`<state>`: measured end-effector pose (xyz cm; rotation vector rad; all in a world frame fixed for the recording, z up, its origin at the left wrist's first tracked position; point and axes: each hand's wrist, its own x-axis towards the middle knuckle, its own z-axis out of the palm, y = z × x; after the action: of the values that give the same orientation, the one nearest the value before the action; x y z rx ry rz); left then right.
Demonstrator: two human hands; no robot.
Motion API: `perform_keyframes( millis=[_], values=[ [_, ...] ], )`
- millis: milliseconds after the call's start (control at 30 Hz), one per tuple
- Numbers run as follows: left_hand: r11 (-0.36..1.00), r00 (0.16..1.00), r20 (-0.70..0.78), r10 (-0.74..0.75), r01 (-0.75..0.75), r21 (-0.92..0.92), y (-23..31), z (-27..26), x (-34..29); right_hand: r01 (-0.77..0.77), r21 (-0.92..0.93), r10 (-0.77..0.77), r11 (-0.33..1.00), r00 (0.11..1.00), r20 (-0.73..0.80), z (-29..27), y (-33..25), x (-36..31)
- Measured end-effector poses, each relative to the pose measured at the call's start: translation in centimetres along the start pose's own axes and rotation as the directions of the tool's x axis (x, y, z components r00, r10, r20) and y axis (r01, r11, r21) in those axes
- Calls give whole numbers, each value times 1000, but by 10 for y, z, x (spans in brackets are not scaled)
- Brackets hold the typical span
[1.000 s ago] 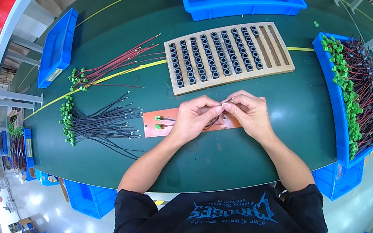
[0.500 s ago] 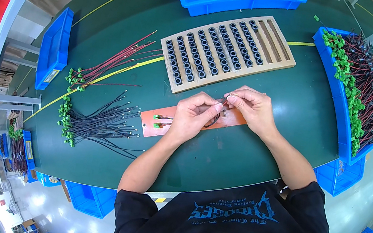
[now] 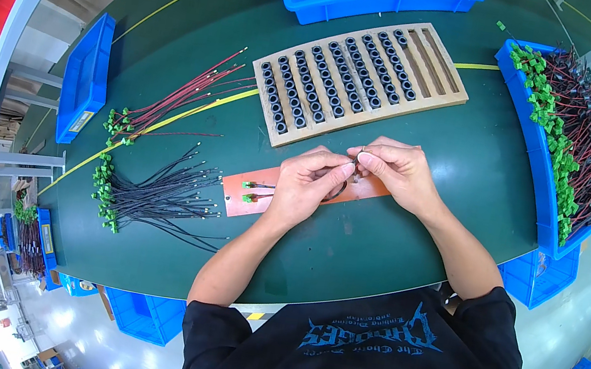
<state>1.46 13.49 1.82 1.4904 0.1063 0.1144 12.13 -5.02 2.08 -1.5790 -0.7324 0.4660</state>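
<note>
My left hand (image 3: 309, 181) and my right hand (image 3: 400, 174) are close together over a copper-coloured board (image 3: 235, 207). Fingers of both are pinched on a dark cable (image 3: 339, 192), which bends in a loop below them; its ends are mostly hidden by the fingers. Green connectors (image 3: 249, 197) with leads lie at the board's left end, their leads running under my left hand. To the left, a bundle of black cables (image 3: 162, 189) with green connectors fans out on the table. Above it lie red cables (image 3: 190, 92) with green connectors.
A wooden tray (image 3: 455, 99) with rows of black ring-shaped parts lies beyond my hands. Blue bins stand around: one at the far edge (image 3: 379, 9), one at the left (image 3: 99, 85), and one at the right (image 3: 529, 141) heaped with red-black cables and green connectors.
My right fingers have shifted slightly at the cable, and the red bit seen between the fingertips before is no longer visible. Both hands stay over the board.
</note>
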Motion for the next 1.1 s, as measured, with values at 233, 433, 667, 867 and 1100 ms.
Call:
perform_keyframes(
  millis=[233, 433, 667, 867, 1100],
  values=[
    [998, 1000, 12, 11, -10, -64, -6, 1, 0, -126, 195, 126, 973, 992, 11, 2, -3, -3],
    [990, 1000, -25, 3, -7, -144, -9, -3, 0, -278, 643, 300, 713, 951, 78, 6, -13, -3],
    [997, 1000, 6, 22, -21, -74, -3, -3, 0, -78, 128, 78, 989, 997, 3, 4, -5, -1],
    [999, 999, 34, -2, 4, -45, -5, -3, -1, -42, 73, 41, 996, 999, 18, 3, -3, -1],
    [949, 977, -67, 204, -181, 257, -4, -13, -1, -95, 166, 111, 982, 989, -94, 7, 4, -2]
  ],
)
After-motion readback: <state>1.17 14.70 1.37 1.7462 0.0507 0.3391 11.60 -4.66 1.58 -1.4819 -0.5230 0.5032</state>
